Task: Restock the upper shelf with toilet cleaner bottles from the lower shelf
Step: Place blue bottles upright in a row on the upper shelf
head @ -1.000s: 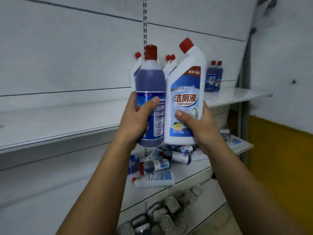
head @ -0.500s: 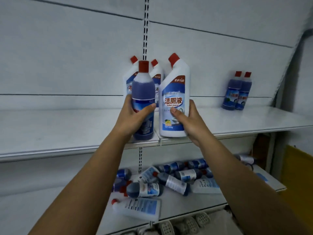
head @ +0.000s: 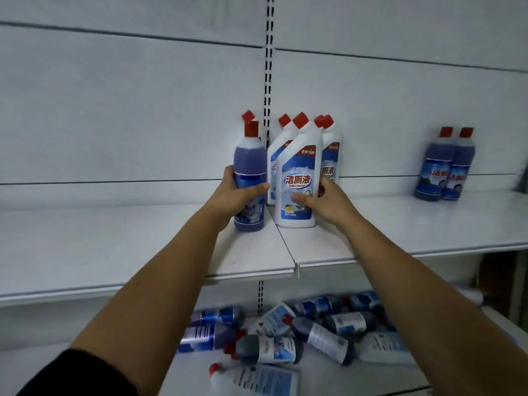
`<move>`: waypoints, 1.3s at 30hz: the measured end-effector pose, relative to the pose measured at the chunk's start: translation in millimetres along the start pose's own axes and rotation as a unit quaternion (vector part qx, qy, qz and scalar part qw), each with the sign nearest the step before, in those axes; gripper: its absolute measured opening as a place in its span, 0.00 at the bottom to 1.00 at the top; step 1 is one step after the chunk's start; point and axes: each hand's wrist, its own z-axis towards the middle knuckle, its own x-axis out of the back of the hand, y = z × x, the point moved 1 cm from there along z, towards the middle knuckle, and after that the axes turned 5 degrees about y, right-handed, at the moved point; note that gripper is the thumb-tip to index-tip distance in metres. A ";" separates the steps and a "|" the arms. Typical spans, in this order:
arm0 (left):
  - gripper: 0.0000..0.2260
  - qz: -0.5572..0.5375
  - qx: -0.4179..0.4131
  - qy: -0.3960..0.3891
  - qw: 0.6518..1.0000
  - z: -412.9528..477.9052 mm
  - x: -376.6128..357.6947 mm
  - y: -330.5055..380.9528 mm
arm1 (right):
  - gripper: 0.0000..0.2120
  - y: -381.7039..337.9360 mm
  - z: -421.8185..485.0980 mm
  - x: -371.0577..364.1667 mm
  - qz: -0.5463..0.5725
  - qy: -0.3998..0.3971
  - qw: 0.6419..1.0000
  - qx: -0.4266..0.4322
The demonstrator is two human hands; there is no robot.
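Note:
My left hand (head: 235,195) grips a round blue toilet cleaner bottle (head: 249,164) with a red cap, standing upright on the upper shelf (head: 114,238). My right hand (head: 325,202) holds a white angled-neck toilet cleaner bottle (head: 298,178), upright on the same shelf just right of the blue one. Several white angled-neck bottles (head: 331,155) stand right behind them against the back panel. On the lower shelf (head: 323,378) lies a heap of blue and white bottles (head: 320,330) on their sides.
Two blue bottles (head: 445,167) stand together at the right of the upper shelf. A slotted upright (head: 268,67) runs up the back panel above the group. The shelf halves meet at a seam (head: 285,244) below my hands.
Both hands carried the two bottles further back over the upper shelf and lowered them; both bottles now stand on its surface in front of the white group.

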 end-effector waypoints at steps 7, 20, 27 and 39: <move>0.27 -0.011 0.005 0.008 1.000 16.4 -2.4 -10.6 | 0.26 12.5 26.1 -8.2 -0.218 0.071 0.972 0.047; 0.29 0.001 -0.009 0.012 1.000 17.3 -1.6 -13.4 | 0.22 31.4 42.8 -24.2 -0.286 0.088 0.954 0.033; 0.29 0.009 -0.014 0.024 1.000 13.4 -2.0 -11.8 | 0.17 36.0 35.8 -28.7 -0.374 0.075 0.924 0.035; 0.30 -0.036 -0.031 -0.023 0.999 -23.6 -18.0 3.6 | 0.16 29.3 -34.0 17.5 -0.363 -0.121 0.922 0.055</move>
